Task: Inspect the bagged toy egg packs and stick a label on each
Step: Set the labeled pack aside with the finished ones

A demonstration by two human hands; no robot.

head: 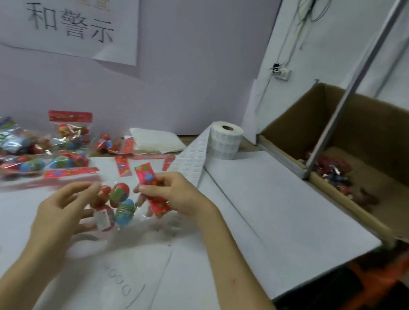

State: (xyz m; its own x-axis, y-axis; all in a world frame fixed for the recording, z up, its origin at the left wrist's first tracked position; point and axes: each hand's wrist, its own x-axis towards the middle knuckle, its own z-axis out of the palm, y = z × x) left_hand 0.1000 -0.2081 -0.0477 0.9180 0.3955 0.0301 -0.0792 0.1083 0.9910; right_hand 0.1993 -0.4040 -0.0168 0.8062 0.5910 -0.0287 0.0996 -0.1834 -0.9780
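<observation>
Head view shows one egg pack (pixel 116 202) held up over the white table (pixel 270 205), down and to the left of the label roll (pixel 224 142); it is a clear bag with several coloured eggs under a red header card (pixel 149 177). A small white label (pixel 103 219) seems to sit on the bag's lower part already, though blur leaves that unsure; I judge the step in hand to be the check of this pack, with the sticking done or nearly so. If the label is sound, the next move calls for sending the pack to the cardboard box (pixel 398 158), right of the label roll, where other packs lie; then for taking a fresh one from the pile of packs (pixel 11 151), far left of the roll; then for peeling a new label from the label strip (pixel 191 161) that trails off the roll's left side.

Right hand (pixel 185 200) has a narrow grip; thumb and fingers pinch the header card, which carries the pack's weight. Left hand (pixel 63 213) is about half open, its fingers loosely bent and spread beside the eggs; they look to touch the bag's left side, but motion blur means I cannot tell whether they hold it.
</observation>
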